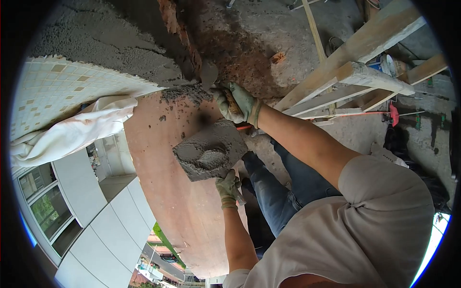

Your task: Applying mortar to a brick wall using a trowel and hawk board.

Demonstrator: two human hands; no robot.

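My left hand, in a pale work glove, is closed on the near edge of a mortar board. Wet grey mortar covers the board in a thick heap with a hollow in its middle. Above and beyond it, my right hand, gloved too, is wrapped round the handle of a trowel, whose small grey blade points away, close to the broken wall edge. Fresh mortar coats the wall on the far left. Loose mortar crumbs lie below the blade.
A reddish-brown board stretches beneath the work. White cloth hangs by the tiled wall at left. On the right stands a wooden frame, with a red-handled tool nearby. A street and cars show far below at lower left.
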